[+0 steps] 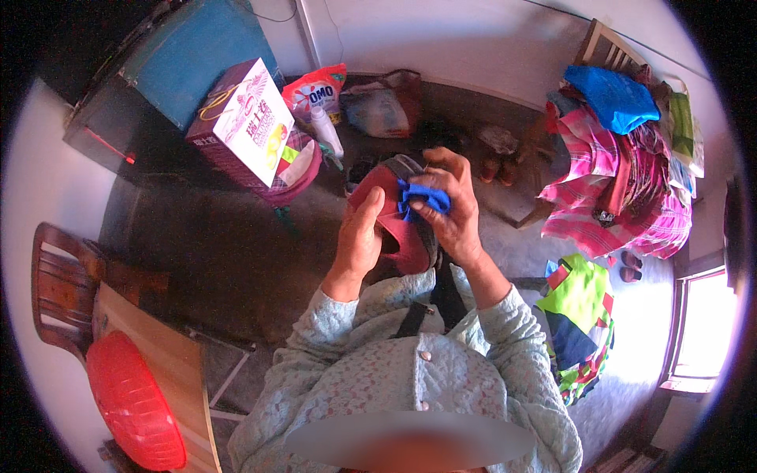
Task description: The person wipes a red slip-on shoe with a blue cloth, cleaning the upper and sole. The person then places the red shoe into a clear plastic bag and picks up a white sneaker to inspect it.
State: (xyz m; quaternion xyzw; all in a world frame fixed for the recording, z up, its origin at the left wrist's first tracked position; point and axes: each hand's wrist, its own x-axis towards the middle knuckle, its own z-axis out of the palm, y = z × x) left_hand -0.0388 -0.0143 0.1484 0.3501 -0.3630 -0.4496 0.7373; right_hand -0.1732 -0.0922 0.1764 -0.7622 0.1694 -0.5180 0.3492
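Observation:
A dark red shoe [412, 246] with a dark sole is held up in front of my body, tilted on its side. My left hand [361, 236] grips its left side, thumb lying along the red upper. In my right hand [457, 201] is a bunched blue cloth [426, 199], pinched between thumb and fingers and pressed against the shoe near its sole edge. The fingers of my left hand behind the shoe are hidden.
Ahead stand a gift box [251, 118], a white bottle [326, 132] and a red detergent bag [315, 88]. Clothes cover a chair [607, 39] at right; a bright patchwork bundle [579, 315] lies below. A red basin [134, 402] rests on a wooden table [158, 347] at left.

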